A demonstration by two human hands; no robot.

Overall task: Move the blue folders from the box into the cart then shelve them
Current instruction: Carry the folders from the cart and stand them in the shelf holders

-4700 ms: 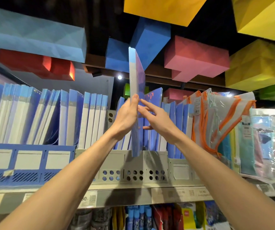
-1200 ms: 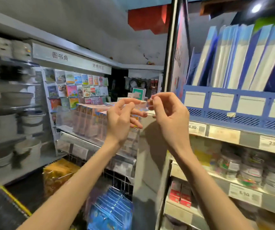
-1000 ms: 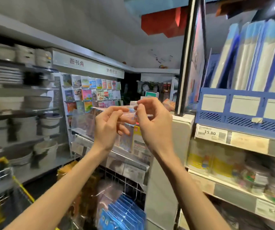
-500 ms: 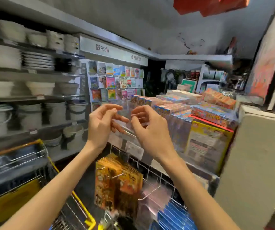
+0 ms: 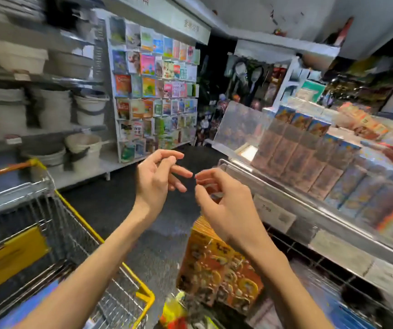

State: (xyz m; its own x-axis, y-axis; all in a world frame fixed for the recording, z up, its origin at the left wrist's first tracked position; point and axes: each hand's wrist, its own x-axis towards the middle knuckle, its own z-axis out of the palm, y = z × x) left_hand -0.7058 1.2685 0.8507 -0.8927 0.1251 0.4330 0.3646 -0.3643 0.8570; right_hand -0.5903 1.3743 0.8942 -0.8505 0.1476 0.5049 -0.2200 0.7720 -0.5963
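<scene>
- The floor (image 5: 110, 200) of the aisle is dark and bare between the two sides; it is the one wide lane for turning, and I judge it roomy enough to swing a folder flat or on edge.
- The display shelf (image 5: 309, 162) on the right carries rows of boxed goods behind a clear front; its metal rail (image 5: 285, 205) juts toward the right forearm, an edge to stay off when reaching down.
- The cart (image 5: 81, 219) stands at the lower left, a wire basket with a yellow rim; the rim is a hard lip that anything lifted out must clear.
- The blue folders (image 5: 31, 302) show only as a blurred blue patch low in the cart at the frame's bottom edge; I cannot tell how many there are or how they lie. They are likely light, thin and fairly stiff, with slick plastic covers that slide on one another; best taken by the spine or pinched across both faces, a few at a time, so none fan out.
- Orange hanging packs (image 5: 219, 264) dangle on the grid under the shelf, just below the right wrist; easy to brush.
- The left hand (image 5: 157, 184) is raised over the aisle, fingers loosely spread, gripping nothing.
- The right hand (image 5: 226, 205) is beside it, fingers loosely curled, fingertips nearly meeting the left's; nothing shows in its grasp.
</scene>
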